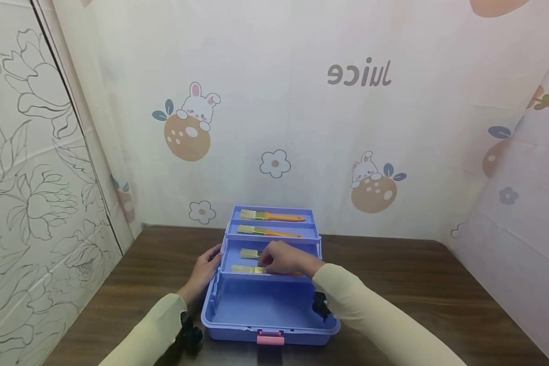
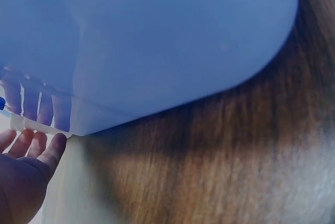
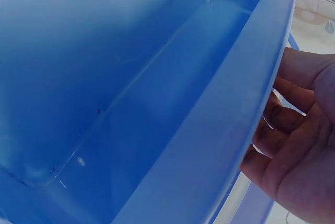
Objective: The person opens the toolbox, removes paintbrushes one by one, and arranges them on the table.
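Observation:
A blue-purple toolbox [image 1: 270, 333] stands open on the table, its stepped trays raised at the back. Several paintbrushes lie in the trays, with pale bristles and orange handles: one at the top [image 1: 283, 217], one below it [image 1: 270, 232], and two in the lower tray. My right hand [image 1: 283, 258] reaches into that lower tray, fingers bent down at the front paintbrush [image 1: 247, 269], pinching near its handle. It covers much of the other paintbrush [image 1: 248, 253]. My left hand [image 1: 204, 272] rests against the toolbox's left side, fingertips touching its edge.
The toolbox's deep bottom compartment [image 1: 265, 302] is in front of the trays, with a pink latch [image 1: 270, 337] on its front wall. Brown wooden table [image 1: 393, 284] extends to both sides. A patterned curtain [image 1: 302, 127] hangs behind it.

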`<state>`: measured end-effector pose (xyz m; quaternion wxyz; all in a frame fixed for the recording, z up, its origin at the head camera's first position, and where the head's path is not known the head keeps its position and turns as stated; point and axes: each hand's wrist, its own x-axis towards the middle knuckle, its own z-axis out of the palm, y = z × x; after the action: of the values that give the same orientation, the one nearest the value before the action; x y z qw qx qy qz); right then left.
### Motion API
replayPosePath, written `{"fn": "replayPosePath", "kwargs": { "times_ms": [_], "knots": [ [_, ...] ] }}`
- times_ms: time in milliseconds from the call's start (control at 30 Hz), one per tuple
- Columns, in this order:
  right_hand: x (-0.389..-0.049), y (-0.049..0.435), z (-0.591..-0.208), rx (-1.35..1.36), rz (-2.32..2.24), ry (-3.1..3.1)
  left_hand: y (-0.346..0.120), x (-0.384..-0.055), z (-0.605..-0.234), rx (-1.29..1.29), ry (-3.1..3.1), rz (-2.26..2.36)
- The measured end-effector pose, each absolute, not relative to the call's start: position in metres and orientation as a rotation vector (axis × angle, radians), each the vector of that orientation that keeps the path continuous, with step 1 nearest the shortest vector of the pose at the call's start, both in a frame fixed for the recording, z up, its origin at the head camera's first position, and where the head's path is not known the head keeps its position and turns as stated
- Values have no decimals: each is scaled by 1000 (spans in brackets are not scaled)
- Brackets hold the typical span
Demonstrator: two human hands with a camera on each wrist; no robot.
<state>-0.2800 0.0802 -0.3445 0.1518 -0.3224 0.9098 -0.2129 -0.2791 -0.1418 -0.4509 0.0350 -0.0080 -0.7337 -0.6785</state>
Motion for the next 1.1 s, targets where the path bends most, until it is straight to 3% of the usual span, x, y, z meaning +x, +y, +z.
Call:
{"fn": "replayPosePath", "kwargs": {
  "times_ms": [1100],
  "knots": [
    [-281, 72, -339, -904, -530, 2623, -142, -278, -452, -21, -2245, -2111]
  ]
}}
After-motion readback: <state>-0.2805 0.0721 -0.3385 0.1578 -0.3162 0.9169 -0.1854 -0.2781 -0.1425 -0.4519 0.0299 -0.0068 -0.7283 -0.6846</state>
